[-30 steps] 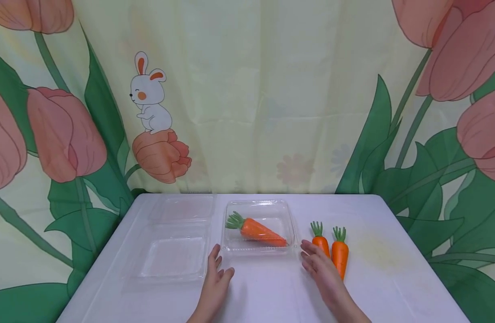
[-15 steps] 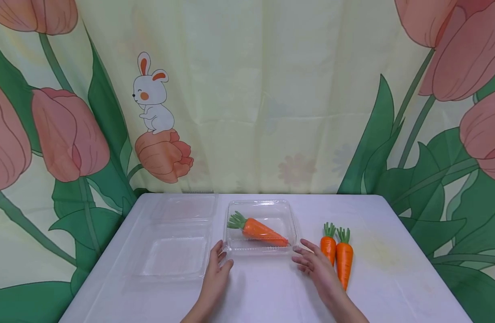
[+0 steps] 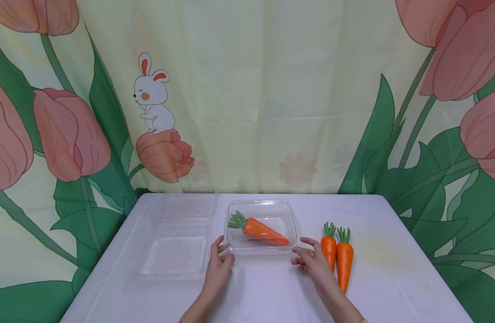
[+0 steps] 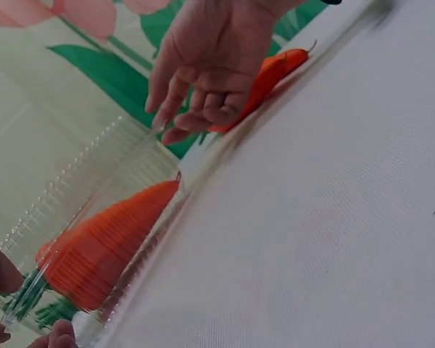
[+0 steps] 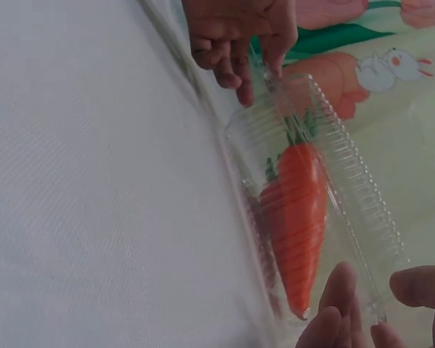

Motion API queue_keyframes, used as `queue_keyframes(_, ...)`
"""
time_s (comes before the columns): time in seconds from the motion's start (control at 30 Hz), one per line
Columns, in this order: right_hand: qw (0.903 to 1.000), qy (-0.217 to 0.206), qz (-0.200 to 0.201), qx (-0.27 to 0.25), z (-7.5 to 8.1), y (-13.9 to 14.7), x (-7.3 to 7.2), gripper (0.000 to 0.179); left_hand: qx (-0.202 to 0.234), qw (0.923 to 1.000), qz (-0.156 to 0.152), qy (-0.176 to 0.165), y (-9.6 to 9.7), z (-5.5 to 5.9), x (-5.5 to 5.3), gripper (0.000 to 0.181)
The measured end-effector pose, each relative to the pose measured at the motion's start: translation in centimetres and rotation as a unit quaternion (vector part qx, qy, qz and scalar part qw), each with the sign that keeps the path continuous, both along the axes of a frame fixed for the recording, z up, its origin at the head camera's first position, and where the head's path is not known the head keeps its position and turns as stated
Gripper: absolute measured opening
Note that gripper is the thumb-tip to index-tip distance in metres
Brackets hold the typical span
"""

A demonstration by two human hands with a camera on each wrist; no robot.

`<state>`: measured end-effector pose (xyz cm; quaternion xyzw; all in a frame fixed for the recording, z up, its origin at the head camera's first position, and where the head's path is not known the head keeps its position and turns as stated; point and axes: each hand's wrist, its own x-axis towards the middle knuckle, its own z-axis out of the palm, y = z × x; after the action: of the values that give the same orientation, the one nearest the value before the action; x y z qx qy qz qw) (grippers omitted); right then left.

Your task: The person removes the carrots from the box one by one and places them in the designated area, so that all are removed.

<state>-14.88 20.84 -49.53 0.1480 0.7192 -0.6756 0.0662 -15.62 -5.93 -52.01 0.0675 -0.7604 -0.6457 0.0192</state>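
Note:
A clear plastic clamshell box (image 3: 271,211), its lid down, lies in the middle of the table with an orange toy carrot (image 3: 263,231) inside. The carrot's green top points left. At the box's front left corner, my left hand (image 3: 219,268) holds the rim between thumb and fingers. My right hand (image 3: 317,268) has the front right corner between its thumb and curled fingers. In the right wrist view, the box corner (image 5: 377,312) shows between the right thumb and fingers. The left wrist view shows the left fingertips (image 4: 61,335) at the other corner.
Another clear box (image 3: 175,255) lies unfolded on the left of the table, its lid (image 3: 184,207) laid back. Two more toy carrots, a nearer one (image 3: 344,258) and a second carrot (image 3: 328,246), lie beside my right hand. A tulip-print curtain (image 3: 247,89) hangs behind the table.
Both hands have closed in on the box's front corners, their fingers bending to the rim. The two loose carrots have shifted slightly to the right.

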Motion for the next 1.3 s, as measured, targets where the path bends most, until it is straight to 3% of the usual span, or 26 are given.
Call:
queue_keyframes(0.27, 0.9997, 0.002, -0.015, 0.018, -0.34, 0.22, -0.57, 0.041, 0.008, 0.9998, 0.017, 0.008, 0.09, -0.28, -0.5, 0.063)
queue_keyframes(0.67, 0.9993, 0.014, -0.033, 0.005, 0.07, 0.51, -0.22, 0.043, 0.063, 0.9979, 0.016, 0.003, 0.19, 0.16, -0.2, 0.066)
queue_keyframes(1.3, 0.9997, -0.003, -0.024, -0.006, -0.08, 0.61, 0.27, 0.033, 0.08, 0.9966, -0.017, -0.002, -0.55, 0.23, -0.1, 0.066)
